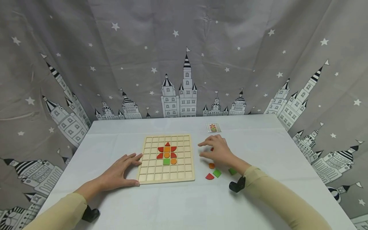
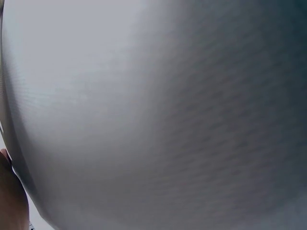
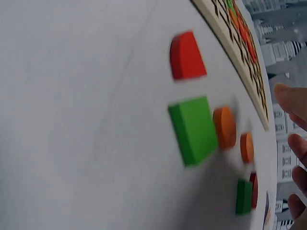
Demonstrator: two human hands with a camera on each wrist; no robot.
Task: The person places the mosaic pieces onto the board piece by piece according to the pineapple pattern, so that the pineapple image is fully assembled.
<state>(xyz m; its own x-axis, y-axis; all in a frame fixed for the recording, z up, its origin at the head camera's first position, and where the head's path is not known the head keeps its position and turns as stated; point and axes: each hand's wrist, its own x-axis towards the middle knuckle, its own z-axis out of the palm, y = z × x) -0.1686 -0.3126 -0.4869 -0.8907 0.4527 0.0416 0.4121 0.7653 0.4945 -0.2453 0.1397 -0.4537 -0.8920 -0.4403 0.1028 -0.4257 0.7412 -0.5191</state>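
Note:
A wooden grid board (image 1: 185, 171) lies on the white table, bearing a figure of red, orange and green pieces. An orange disc (image 1: 173, 161) sits on it just right of a green square (image 1: 166, 161). My left hand (image 1: 119, 172) rests at the board's left edge, thumb by the near corner and fingers spread. To the right of the board, my right hand (image 1: 219, 150) hovers over loose pieces, thumb and fingers apart with nothing between them. Partly hidden below it is a red piece (image 1: 212, 149). The left wrist view is mostly a pale blur.
Nearer me than the right hand lie a loose orange disc (image 1: 211, 165), a green square (image 1: 217, 173), a red quarter-round piece (image 1: 210, 176) and another green piece (image 1: 232, 171). A small pattern card (image 1: 213, 127) lies behind. A grey castle-print curtain (image 1: 230, 48) backs the table.

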